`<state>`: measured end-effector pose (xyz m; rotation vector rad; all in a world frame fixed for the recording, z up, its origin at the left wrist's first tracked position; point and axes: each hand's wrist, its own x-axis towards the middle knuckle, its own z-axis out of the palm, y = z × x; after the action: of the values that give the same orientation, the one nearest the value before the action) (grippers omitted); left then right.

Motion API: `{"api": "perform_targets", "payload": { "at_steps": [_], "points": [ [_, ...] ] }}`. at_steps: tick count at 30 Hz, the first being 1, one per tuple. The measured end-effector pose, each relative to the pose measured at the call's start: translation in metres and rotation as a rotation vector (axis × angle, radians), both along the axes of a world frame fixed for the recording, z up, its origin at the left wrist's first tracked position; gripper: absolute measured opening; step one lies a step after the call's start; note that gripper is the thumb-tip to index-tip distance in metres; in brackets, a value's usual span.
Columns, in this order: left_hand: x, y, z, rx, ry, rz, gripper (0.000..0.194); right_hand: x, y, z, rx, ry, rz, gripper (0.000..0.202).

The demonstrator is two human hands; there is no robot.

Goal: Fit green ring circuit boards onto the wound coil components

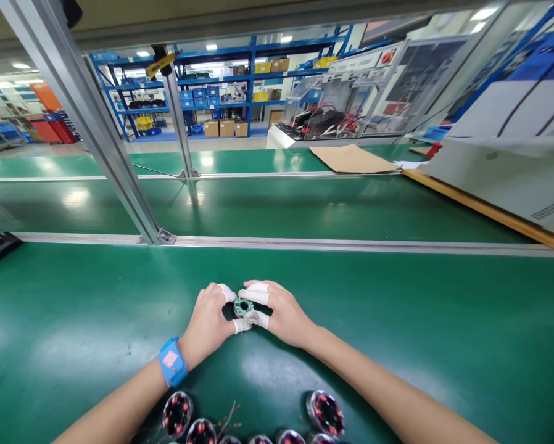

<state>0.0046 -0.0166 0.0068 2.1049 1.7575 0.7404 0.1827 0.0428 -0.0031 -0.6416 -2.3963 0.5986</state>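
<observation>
Between my two hands is a small round green circuit board (243, 306) with a dark hole in its middle. My left hand (211, 317) grips its left side with thumb and fingers, and a blue strap circles that wrist. On the other side, my right hand (281, 311) pinches the board's edge. White finger covers sit on the fingertips of both hands. The fingertips hide part of the board's rim. Closer to me lie several round motor stators with copper windings, one stator (177, 414) by my left forearm and another stator (326, 413) by my right.
The green work surface (420, 320) ends at a metal rail (305, 244), with a conveyor belt (281, 206) beyond it. A metal post (96, 123) rises at left. Brown cardboard (351, 159) lies farther back; a pale cabinet (503, 179) stands at right. Blue shelves (250, 86) fill the background.
</observation>
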Motion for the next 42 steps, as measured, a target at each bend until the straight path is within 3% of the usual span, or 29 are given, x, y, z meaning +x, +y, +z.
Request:
{"api": "perform_targets", "payload": {
  "at_steps": [13, 18, 24, 42],
  "points": [
    [0.000, 0.000, 0.000, -0.003, -0.002, -0.007, 0.025, -0.003, -0.007, -0.005, -0.013, 0.040, -0.054, 0.030],
    [0.000, 0.000, -0.002, 0.015, 0.036, 0.011, 0.023, -0.006, -0.008, 0.010, -0.001, -0.029, -0.053, 0.033],
    [0.000, -0.002, -0.002, 0.006, 0.027, -0.005, 0.021, -0.006, -0.006, 0.032, -0.040, -0.143, 0.021, 0.012],
    [0.002, 0.000, -0.001, -0.021, 0.020, 0.011, 0.022, -0.015, -0.007, 0.041, -0.169, -0.250, -0.053, 0.010]
  ]
}}
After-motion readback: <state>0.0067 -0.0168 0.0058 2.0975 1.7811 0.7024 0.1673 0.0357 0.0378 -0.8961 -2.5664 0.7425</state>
